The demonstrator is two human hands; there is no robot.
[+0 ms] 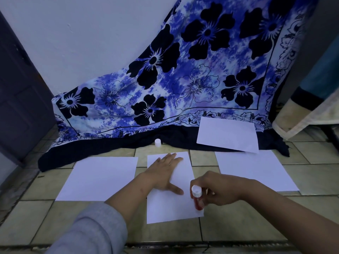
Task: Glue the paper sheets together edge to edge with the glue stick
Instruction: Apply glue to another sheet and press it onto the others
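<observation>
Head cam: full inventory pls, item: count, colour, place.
paper sheets: 4, white; left sheet, middle sheet and right sheet flat on the floor, apart; fourth sheet farther back, resting on the cloth hem
glue stick: 1, red body, white end, at the middle sheet's right edge
cap: 1, white, upright at the cloth hem
cloth: 1, blue and white with black flowers, draped down the wall onto the floor
floor tiles: many, beige
door: 1, dark, far left
left hand: flat on the middle sheet, grey sleeve
right hand: fingers around the glue stick
</observation>
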